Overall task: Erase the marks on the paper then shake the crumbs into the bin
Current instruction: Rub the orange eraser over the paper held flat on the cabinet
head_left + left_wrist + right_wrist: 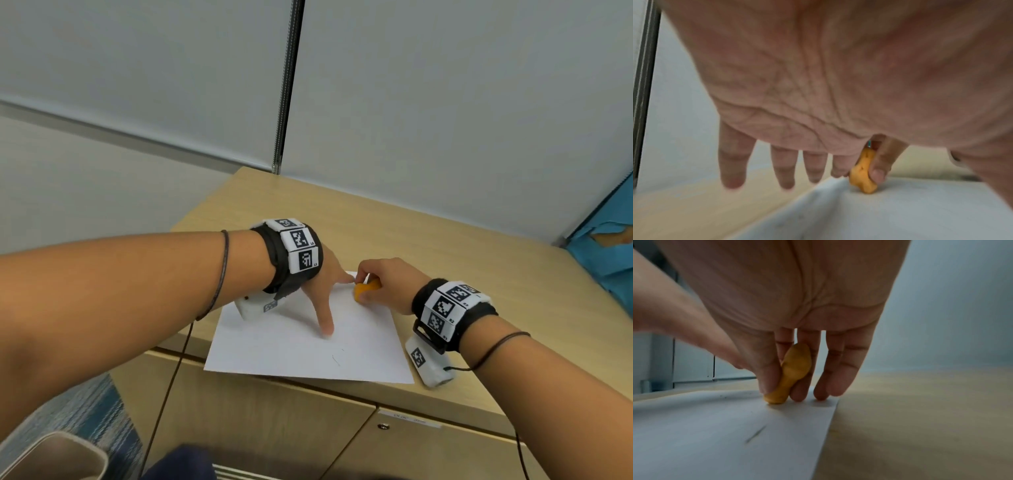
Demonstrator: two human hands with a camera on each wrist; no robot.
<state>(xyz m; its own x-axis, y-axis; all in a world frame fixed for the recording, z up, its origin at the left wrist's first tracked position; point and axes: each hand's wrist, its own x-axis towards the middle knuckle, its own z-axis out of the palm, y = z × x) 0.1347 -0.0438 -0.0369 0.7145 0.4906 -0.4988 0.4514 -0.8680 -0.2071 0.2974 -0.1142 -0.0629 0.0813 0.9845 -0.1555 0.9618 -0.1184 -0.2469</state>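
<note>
A white sheet of paper (301,346) lies flat on the light wooden counter (445,260), and its near edge reaches almost to the near edge of the counter. The right edge of the sheet is straight and thin, with bare wood beside it on the right. Far behind the sheet the counter goes on to a grey wall (445,102).

The left hand (325,287) has its grip spread, with straight fingers. The thumb presses on the middle of the paper, and another fingertip touches the paper near its far corner. In the left wrist view the other fingers point down over the wood past the far edge.

The right hand (387,284) pinches an orange eraser (364,290) between the thumb and fingers. The eraser is rounded and smooth, and its lower end touches the paper near the far right corner. A short dark pencil mark (336,359) is on the near part of the sheet, well apart from the eraser.

A beige bin (51,455) with a rounded rim stands on the floor at the near left, below the counter.
</note>
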